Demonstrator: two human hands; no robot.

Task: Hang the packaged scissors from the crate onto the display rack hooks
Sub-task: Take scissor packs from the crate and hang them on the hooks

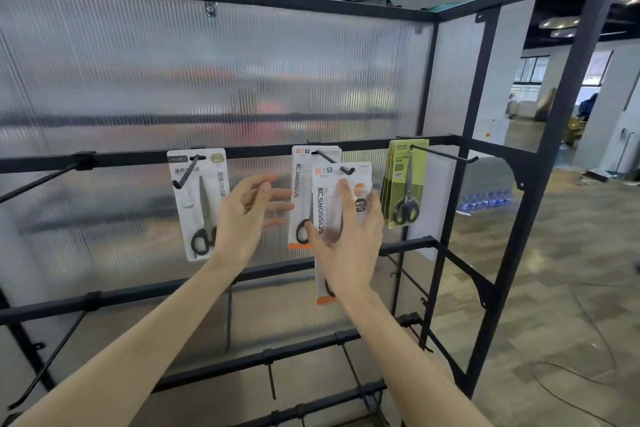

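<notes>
A white-and-orange scissors pack (332, 191) hangs at the tip of the middle hook (346, 170), in front of a matching pack (301, 184) further back on the same hook. My right hand (346, 236) lies against the front pack with straight, spread fingers. To its left my left hand (249, 218) hovers with its fingers spread, holding nothing. A white pack with black scissors (199, 204) hangs on the left hook. Several green packs (405, 184) hang on the right hook. The crate is out of view.
The black metal display rack (242, 152) has a ribbed translucent back panel (207, 80) and bare hooks on the lower rails (270, 378). A bare hook (34, 184) sticks out at the far left. Open floor and bottled water (485, 199) lie to the right.
</notes>
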